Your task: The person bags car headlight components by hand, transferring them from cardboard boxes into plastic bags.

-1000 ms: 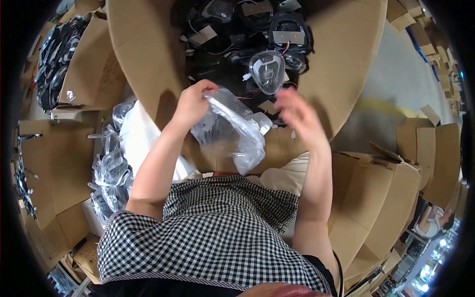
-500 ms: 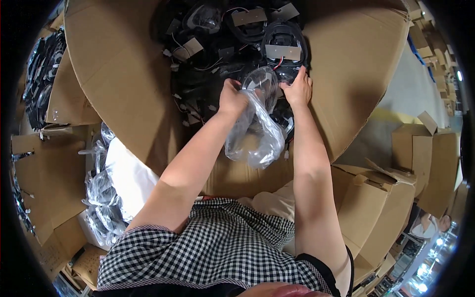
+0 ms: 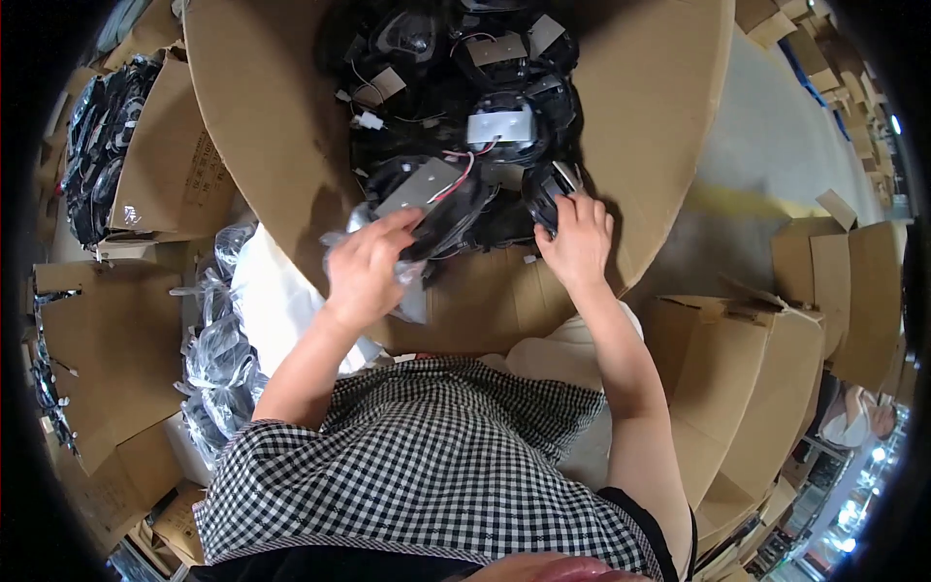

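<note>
The head view shows, nearest, a black-and-white checked garment [image 3: 417,446] on the wearer, whose bare forearms reach up to a large open cardboard box [image 3: 659,116]. The left hand [image 3: 364,272], slightly blurred, is at the box's near left part; its fingers are bent and closed on a clear plastic bag [image 3: 415,303], which shows bunched on both sides of the hand. Its fingertips touch a black part with a grey plate [image 3: 419,190], tilted inside the box just beyond that hand, with red and white wires across the plate. How much of this part lies within the bag is too blurred to tell. The right hand [image 3: 580,242] is near the right wall, thumb and fingers partly spread about the near edge of a smaller-looking black piece [image 3: 545,189]; whether it is gripped firmly, I cannot tell.

Beyond the hands, more black parts [image 3: 402,39] lie piled in the box, some with plates, wires and white connectors; one pale plate [image 3: 500,126] catches the light. Left of the box are a white sheet [image 3: 276,286] and a heap of bagged items [image 3: 218,349]. Farther off, a carton of black parts [image 3: 165,145] stands at upper left, open cartons [image 3: 722,378] stand at right, and another person [image 3: 846,422] shows near the right rim.
</note>
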The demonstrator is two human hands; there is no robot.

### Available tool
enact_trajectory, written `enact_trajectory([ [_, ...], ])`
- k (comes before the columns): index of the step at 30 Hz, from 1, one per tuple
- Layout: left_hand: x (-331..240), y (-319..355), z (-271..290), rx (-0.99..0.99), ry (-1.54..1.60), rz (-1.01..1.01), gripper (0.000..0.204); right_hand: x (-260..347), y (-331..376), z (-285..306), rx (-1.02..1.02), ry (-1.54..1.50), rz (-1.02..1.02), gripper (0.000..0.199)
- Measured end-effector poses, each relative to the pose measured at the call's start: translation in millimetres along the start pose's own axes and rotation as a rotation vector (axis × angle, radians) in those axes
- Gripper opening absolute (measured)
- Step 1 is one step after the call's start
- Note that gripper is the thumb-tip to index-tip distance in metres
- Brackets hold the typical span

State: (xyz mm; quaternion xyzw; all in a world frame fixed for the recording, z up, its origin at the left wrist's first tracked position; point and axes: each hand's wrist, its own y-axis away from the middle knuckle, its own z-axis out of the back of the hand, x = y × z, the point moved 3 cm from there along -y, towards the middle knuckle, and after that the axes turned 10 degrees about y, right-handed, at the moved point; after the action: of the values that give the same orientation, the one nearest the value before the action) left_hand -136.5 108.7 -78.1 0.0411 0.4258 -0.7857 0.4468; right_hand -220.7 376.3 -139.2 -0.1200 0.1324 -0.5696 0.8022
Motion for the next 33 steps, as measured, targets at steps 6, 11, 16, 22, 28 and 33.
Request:
enact_trajectory([
  [6,-10,19,52,0.084,-0.176,-0.177,0.026,-18,56,64,-0.161,-0.222,-0.125,0.059],
  [11,-24,17,50,0.157,-0.237,-0.334,0.021,-20,83,135,-0.083,-1.162,-0.568,0.076],
  [16,-36,41,30,0.295,-0.107,-0.366,0.030,55,78,143,-0.260,-2.644,-0.793,0.093],
  [22,-49,61,20,0.160,-0.036,-0.454,0.019,97,135,142,0.111,-2.241,-0.771,0.094],
  [28,-51,68,47,0.241,0.033,-0.546,0.025,35,156,151,0.054,-1.129,-0.293,0.057],
  [33,-96,36,61,0.334,0.183,-0.803,0.035,36,129,130,0.430,-2.133,-0.215,0.115],
])
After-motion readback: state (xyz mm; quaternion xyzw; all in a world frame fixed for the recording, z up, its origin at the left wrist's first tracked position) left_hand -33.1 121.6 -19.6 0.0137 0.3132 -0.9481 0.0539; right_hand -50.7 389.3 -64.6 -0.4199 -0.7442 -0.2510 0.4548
